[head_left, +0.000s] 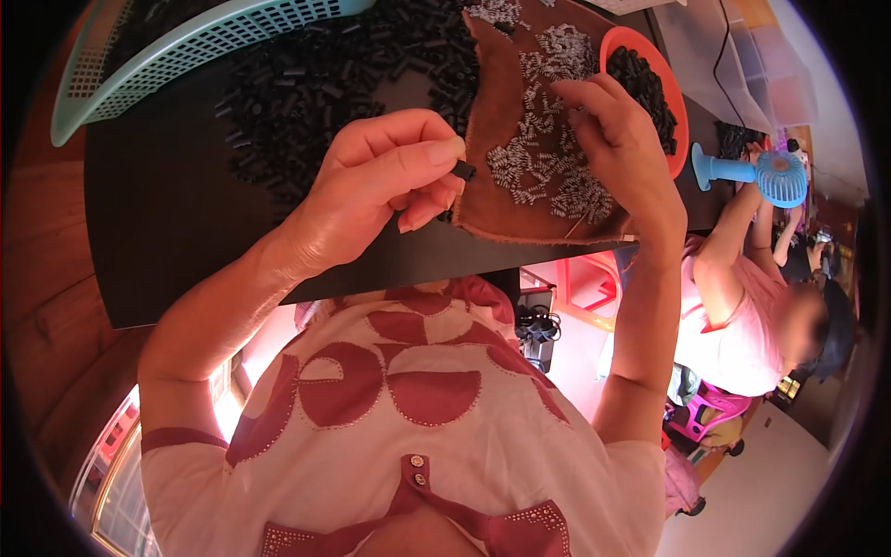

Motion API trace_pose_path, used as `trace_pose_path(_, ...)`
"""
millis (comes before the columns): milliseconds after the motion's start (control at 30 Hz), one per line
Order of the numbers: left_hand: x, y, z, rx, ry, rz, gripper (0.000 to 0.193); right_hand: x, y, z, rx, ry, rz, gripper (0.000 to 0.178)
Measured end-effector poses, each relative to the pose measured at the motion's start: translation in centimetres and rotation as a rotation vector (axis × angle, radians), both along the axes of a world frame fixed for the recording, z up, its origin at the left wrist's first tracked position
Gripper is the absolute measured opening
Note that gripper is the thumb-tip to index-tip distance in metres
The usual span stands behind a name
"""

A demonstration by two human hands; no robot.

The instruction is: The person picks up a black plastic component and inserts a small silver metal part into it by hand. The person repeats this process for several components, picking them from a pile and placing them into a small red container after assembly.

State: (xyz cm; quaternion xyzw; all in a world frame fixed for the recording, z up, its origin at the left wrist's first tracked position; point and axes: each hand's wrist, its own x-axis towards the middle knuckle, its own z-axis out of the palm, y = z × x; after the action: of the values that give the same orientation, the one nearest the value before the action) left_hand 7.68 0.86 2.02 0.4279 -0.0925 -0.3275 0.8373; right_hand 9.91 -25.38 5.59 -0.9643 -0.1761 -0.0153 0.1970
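My left hand is closed in a pinch on a small black plastic piece, which sticks out past the thumb and forefinger near the cloth's left edge. Over a brown cloth strewn with small metal springs, my right hand hovers with bent fingers. Its forefinger and thumb tips look apart, and nothing shows between them. Beside that hand stands an orange-red bowl filled with small black parts.
A heap of short black tubes covers the far part of the dark table. At the far left stands a teal plastic basket. A blue fan sits at the right, near another person in a pink top.
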Motion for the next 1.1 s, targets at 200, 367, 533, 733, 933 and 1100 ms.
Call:
trace_pose_path(200,0.0,0.1,0.1,0.016,0.004,-0.019,0.020,-1.0,-0.4,0.2,-0.091,-0.011,0.053,0.021)
trace_pose_path(367,-0.2,0.1,0.0,0.033,-0.020,0.005,0.021,-0.4,-0.4,0.7,-0.063,0.009,-0.004,0.017)
trace_pose_path(533,-0.1,-0.1,0.0,0.032,-0.049,0.024,0.021,1.3,-0.1,-0.5,-0.052,-0.104,0.068,0.016)
trace_pose_path(733,-0.1,0.1,0.4,0.053,-0.055,0.017,0.022,2.4,0.6,-0.8,-0.132,-0.126,0.030,0.017)
trace_pose_path(933,-0.1,0.2,0.6,0.067,-0.038,-0.012,0.021,2.7,0.6,0.0,-0.222,-0.115,0.047,0.017)
trace_pose_path(1100,-0.3,0.5,0.2,0.043,-0.058,-0.011,0.020,3.2,0.3,0.2,-0.169,-0.050,0.009,0.016)
